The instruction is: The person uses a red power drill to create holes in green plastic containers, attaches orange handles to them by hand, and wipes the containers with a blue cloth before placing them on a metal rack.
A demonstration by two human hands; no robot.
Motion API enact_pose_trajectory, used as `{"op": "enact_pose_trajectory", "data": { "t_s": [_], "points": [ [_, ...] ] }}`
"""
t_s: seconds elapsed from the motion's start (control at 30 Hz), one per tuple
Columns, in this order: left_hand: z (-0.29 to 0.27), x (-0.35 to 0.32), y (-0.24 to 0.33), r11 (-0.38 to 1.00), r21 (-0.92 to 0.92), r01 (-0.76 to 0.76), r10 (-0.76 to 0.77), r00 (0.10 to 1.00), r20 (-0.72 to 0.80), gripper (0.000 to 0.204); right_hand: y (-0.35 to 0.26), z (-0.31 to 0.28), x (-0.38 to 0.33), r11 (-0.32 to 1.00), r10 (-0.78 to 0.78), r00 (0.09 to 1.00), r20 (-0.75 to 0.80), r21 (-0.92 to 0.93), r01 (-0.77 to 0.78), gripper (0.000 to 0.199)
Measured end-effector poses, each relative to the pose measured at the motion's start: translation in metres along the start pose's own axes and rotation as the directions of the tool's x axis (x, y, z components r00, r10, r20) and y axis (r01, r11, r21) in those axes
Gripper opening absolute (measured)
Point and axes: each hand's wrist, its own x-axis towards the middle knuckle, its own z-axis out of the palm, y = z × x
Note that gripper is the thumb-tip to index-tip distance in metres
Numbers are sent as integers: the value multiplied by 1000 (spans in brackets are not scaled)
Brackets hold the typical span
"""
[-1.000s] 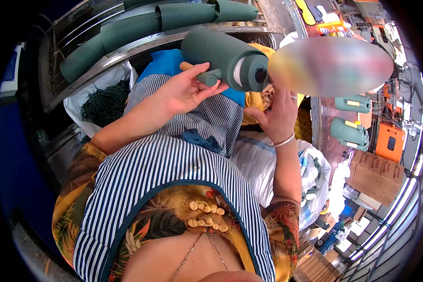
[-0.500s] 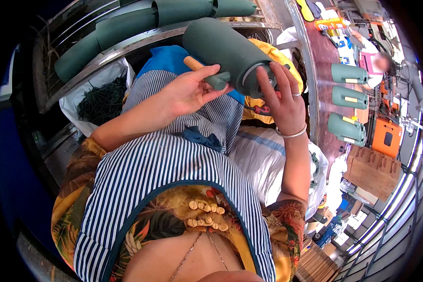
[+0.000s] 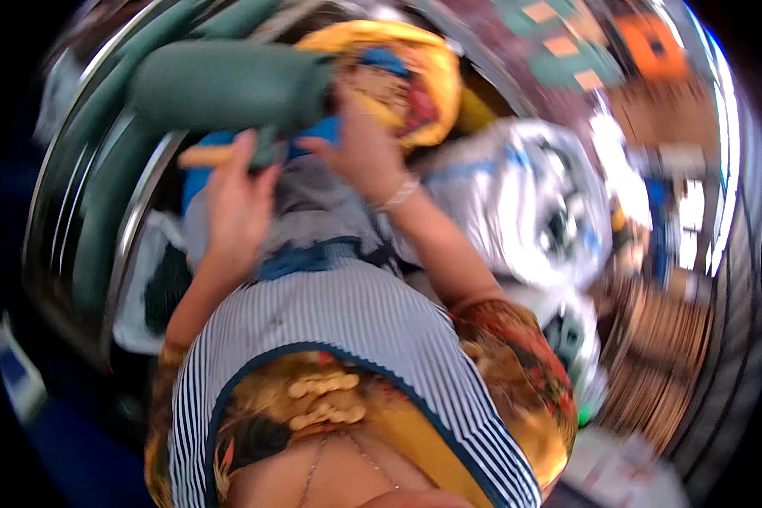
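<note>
Left fisheye of a head-worn pair. Looks steeply down past the chest: apron (image 3: 339,309) close below, left hand (image 3: 239,196) and right hand (image 3: 367,157) farther out. Rim bends edges.

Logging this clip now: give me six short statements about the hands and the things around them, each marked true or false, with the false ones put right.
1. The left hand holds the handle of the green cylinder. True.
2. The green cylinder stands upright. False: it is held on its side.
3. The right hand is at the right end of the green cylinder. True.
4. A yellow bag lies to the right of the green cylinder. True.
5. The yellow bag is closed. False: it is open.
6. Both hands wear gloves. False: both are bare.
</note>
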Motion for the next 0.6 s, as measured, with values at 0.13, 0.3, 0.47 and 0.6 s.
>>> {"op": "enact_pose_trajectory", "data": {
  "t_s": [0.13,0.3,0.47,0.6],
  "points": [
    [-23,19,-2,864,402,-304,299,951,76,23,-29,18,3,235,404,790,462,782,-577,55],
    [-26,50,33,430,706,-562,327,826,459,27,-6,7,-33,-281,316,628,711,702,-654,58],
    [-5,25,81,-166,857,-488,369,776,512,29,71,-179,-138,732,409,891,-198,-512,-450,38],
    [-57,35,52,-305,737,-603,68,758,648,37,78,-347,-322,-428,813,23,-582,-624,-654,37]
  ]
}}
